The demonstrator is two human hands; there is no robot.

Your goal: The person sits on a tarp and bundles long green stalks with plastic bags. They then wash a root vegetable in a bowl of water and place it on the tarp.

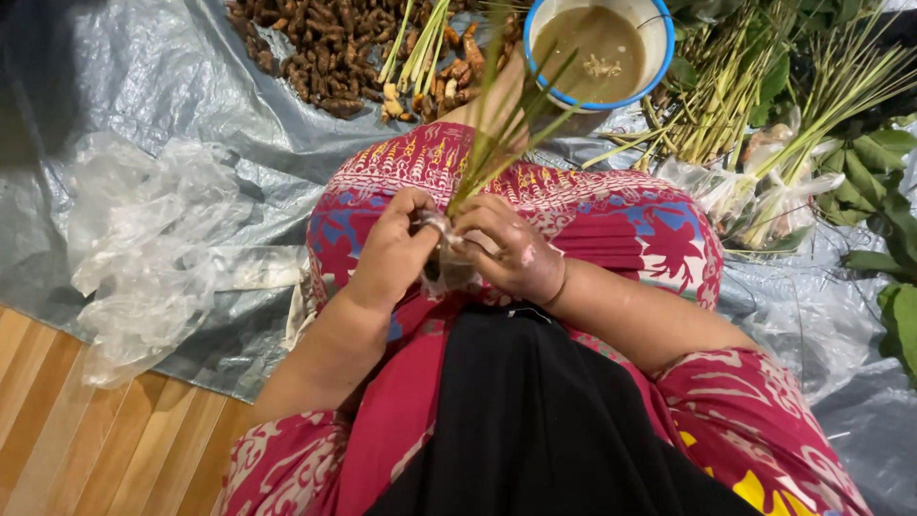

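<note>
a bundle of green stalks [492, 134] is standing over the person's lap, its lower end sitting in a small clear plastic bag [445, 268] and its blades fanning up toward the bowl [659, 38]. the left hand [396, 253] is gripping the bag and the stalk base from one side, fingers clenched around them. the right hand [511, 250] is pinching the same base from the other side, fingers curled tight on the plastic, so both hands are touching the bundle and nearly meeting. the hands are resting above a red patterned cloth [611, 220] that is covering the legs. the bowl, white with a blue rim and holding murky brown water, is sitting just beyond the stalk tips. left of the bowl a heap of brown roots [325, 48] is lying on the grey tarp [172, 86]. right of the bowl more bagged stalk bundles [764, 162] are lying beside green leaves [874, 172]. far left of the bowl, crumpled clear plastic bags [143, 248] are lying near the wooden floor [86, 449].
</note>
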